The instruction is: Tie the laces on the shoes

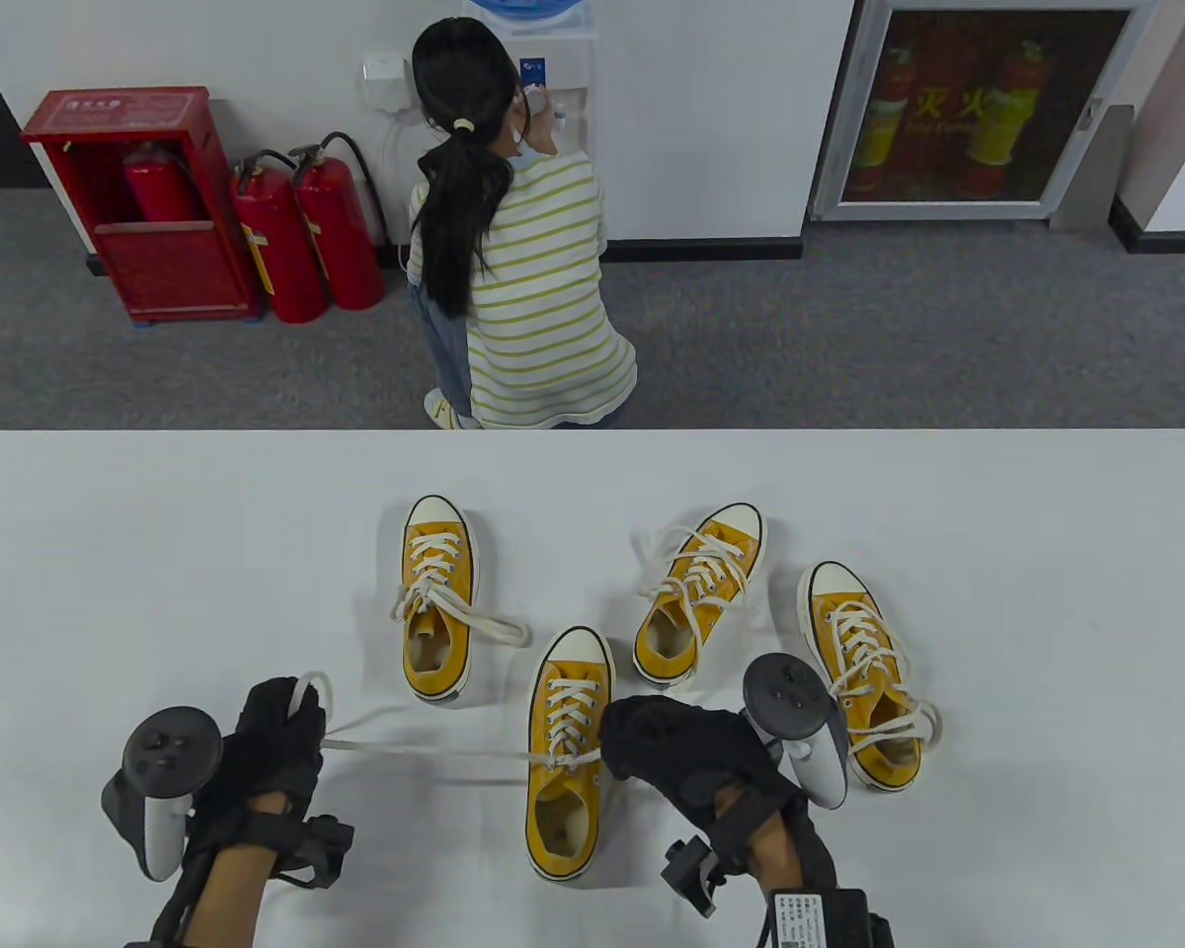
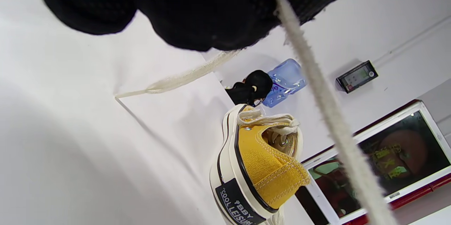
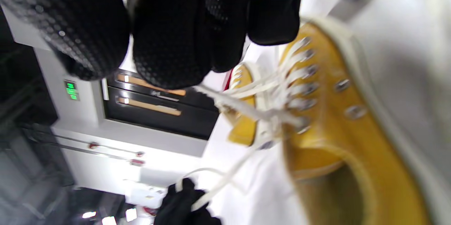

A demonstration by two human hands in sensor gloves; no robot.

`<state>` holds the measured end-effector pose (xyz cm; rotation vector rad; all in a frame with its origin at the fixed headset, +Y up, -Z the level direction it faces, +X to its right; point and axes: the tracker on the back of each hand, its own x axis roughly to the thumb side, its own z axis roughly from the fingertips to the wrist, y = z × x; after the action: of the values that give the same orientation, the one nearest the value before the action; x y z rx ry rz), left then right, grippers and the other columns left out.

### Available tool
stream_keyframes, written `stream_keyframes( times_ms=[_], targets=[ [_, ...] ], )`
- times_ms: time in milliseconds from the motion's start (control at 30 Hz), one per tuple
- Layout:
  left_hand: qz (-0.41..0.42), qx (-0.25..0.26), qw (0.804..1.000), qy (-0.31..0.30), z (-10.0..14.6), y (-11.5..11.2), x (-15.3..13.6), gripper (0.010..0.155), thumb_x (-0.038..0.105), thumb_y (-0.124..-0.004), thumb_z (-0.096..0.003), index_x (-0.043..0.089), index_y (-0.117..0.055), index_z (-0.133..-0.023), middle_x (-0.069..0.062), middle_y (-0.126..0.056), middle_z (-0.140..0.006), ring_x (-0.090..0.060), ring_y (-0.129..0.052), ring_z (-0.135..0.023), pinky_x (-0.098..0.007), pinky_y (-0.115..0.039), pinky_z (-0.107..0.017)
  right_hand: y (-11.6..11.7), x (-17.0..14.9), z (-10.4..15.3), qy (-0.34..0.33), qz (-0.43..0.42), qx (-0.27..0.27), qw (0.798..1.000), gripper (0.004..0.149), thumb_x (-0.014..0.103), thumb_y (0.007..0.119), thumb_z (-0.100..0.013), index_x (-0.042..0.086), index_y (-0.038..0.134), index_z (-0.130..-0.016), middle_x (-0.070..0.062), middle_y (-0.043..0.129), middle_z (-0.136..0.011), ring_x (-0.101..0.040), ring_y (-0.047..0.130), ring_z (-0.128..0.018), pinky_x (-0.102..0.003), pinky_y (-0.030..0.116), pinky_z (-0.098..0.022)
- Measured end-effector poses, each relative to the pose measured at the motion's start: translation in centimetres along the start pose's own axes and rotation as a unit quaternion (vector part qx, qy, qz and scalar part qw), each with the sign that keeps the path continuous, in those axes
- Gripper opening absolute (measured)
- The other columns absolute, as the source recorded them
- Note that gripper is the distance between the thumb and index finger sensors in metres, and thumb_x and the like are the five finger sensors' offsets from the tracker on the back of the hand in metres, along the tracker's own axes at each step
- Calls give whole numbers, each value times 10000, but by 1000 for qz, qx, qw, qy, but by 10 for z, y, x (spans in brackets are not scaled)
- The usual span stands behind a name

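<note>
Spreading across the lower half of the table view, the white table [image 1: 138, 513] carries four yellow canvas shoes, set apart so that each can be worked on alone; the far-left shoe [image 1: 438, 602], the far-centre shoe [image 1: 696, 607] and the right-hand shoe [image 1: 864, 676] lie beyond or beside the hands with their laces loose and trailing, so I judge them not yet tied. Beyond the table a person in a striped top [image 1: 523, 286] bends at a water dispenser, with red extinguishers [image 1: 306, 232] to one side; none of this bears on the work.

The near shoe [image 1: 565, 755] sits toe away, between the two hands, which puts its eyelets in easy reach; it is the one in hand. The left hand [image 1: 275, 743] is drawn out well to the left, fingers curled round one lace end [image 1: 425, 750], which runs taut from glove to shoe; that tension suggests a first knot being pulled tight. The right hand [image 1: 681, 746] rests just beside the shoe's top eyelets, fingers closed; the right wrist view shows a lace strand coming from under them, so it seems to pinch the other end, though blur hides the exact hold. The bow itself is not yet made.
</note>
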<state>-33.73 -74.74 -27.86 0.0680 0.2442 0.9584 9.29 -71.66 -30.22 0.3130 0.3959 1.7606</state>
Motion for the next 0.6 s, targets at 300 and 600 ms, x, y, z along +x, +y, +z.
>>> stream_keyframes(
  times_ms=[300,600],
  targets=[
    [4,-9,1000,-1,0,-2,1,417,386,-769,-475,292,-686,-873,12,-960,-669,-156,-1003,-283,-525,-847,-440,31,-14,-32,-34,-173,105,979,479,429,839,-450,92,885,-788,-57,739,-1028,-451,633,-1041,-761,293,-695],
    [103,-33,994,-21,2,-8,9,417,388,-771,-477,290,-689,-873,13,-961,-667,-129,-1004,-217,-497,-877,-388,32,-19,-39,-26,-141,63,988,480,263,857,-429,61,794,-860,-104,615,-1047,-280,870,-774,-677,524,-673]
  ],
)
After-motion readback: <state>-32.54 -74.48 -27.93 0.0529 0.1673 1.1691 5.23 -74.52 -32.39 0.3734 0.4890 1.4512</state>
